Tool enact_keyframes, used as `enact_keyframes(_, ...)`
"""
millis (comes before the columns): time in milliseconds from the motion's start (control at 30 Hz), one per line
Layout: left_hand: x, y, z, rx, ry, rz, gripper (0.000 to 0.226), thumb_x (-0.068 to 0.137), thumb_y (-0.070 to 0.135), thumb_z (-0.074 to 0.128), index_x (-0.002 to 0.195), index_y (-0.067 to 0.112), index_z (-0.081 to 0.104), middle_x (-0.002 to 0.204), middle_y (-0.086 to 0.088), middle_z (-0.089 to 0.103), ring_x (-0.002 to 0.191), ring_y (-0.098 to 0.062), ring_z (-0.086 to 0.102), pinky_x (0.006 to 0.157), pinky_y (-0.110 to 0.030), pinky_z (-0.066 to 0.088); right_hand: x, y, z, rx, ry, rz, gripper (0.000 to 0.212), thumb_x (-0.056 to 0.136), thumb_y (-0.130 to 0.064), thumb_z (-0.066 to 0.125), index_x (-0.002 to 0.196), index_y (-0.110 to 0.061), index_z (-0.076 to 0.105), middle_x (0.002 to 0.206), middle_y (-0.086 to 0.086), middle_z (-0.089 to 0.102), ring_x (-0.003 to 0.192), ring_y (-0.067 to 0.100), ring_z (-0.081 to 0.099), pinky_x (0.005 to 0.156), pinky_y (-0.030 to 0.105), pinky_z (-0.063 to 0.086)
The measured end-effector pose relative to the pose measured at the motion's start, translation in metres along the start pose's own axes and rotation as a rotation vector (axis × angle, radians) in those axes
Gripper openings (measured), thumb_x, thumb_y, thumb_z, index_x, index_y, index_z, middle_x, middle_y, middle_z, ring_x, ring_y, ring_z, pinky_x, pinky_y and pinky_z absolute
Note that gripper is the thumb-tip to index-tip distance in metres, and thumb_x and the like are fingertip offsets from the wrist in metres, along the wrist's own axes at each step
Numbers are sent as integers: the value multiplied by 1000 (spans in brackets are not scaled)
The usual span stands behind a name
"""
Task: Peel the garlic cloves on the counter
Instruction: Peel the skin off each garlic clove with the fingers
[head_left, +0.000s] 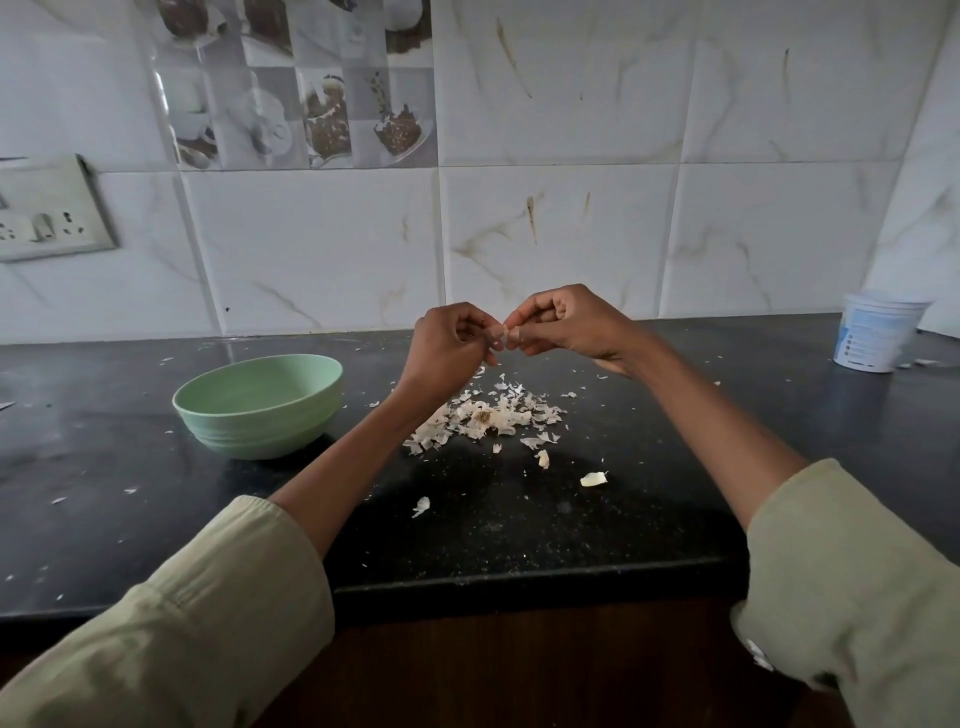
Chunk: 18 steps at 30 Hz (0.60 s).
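Note:
A small garlic clove (497, 332) is held up above the black counter (519, 525), pinched between the fingertips of my left hand (449, 351) and my right hand (563, 325). Most of the clove is hidden by the fingers. Below the hands lies a heap of papery white garlic skins (485, 418) with a dry root end in it. Two loose cloves rest nearer me, one (543, 458) just past the heap and another (593, 478) to its right. A single skin scrap (421, 506) lies closer to the counter's front edge.
A pale green bowl (260, 405) stands left of the heap. A white plastic tub (875, 332) sits at the far right by the tiled wall. A switch plate (49, 210) is on the wall at left. Tiny skin flakes dot the counter.

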<state>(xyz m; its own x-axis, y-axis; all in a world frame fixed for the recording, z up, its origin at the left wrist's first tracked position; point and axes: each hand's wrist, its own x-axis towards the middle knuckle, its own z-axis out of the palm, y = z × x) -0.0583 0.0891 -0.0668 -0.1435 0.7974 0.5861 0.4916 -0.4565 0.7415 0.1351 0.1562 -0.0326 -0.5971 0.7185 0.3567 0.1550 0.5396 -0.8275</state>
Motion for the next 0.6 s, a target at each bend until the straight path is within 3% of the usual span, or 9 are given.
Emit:
enact_keyframes(167,2,-5,-1,8,-13,-81,8,99,5,67,95,7,73,82,-4,79,69,-17,75,71,-28,60,1,2,5,-2,-12,-41,27,90,-8,81,114,0,72,98,18,79,101,28,77,85,30,61)
enact_keyframes(333,0,-3,3,63,-96,-140,17,103,24,67,99,8,70,87,-11,77,68,-12,71,73,-35,57,2,-1,4,18,-46,-83,26,92,-5,78,117,-1,71,96,15,78,98,23,74,87,30,61)
enact_keyframes(433,-4,0,2,165,-162,-78,4,100,7,66,97,8,69,88,-10,76,66,-12,71,78,-43,63,3,2,-1,14,-31,-64,24,94,-5,76,117,-4,72,98,16,78,98,29,73,89,32,61)
enact_keyframes(500,-3,-1,0,287,-174,2,26,89,-7,58,95,14,70,85,0,76,68,-9,71,79,-46,63,4,4,-5,-8,-18,-39,22,95,-5,75,117,-5,73,98,16,77,95,27,73,88,32,62)
enact_keyframes(600,-4,2,-2,346,-163,82,26,91,0,62,99,23,72,84,10,75,77,-8,71,77,-44,63,4,4,-5,-134,27,-29,21,93,-8,78,114,-6,74,90,9,76,83,16,74,81,28,62)
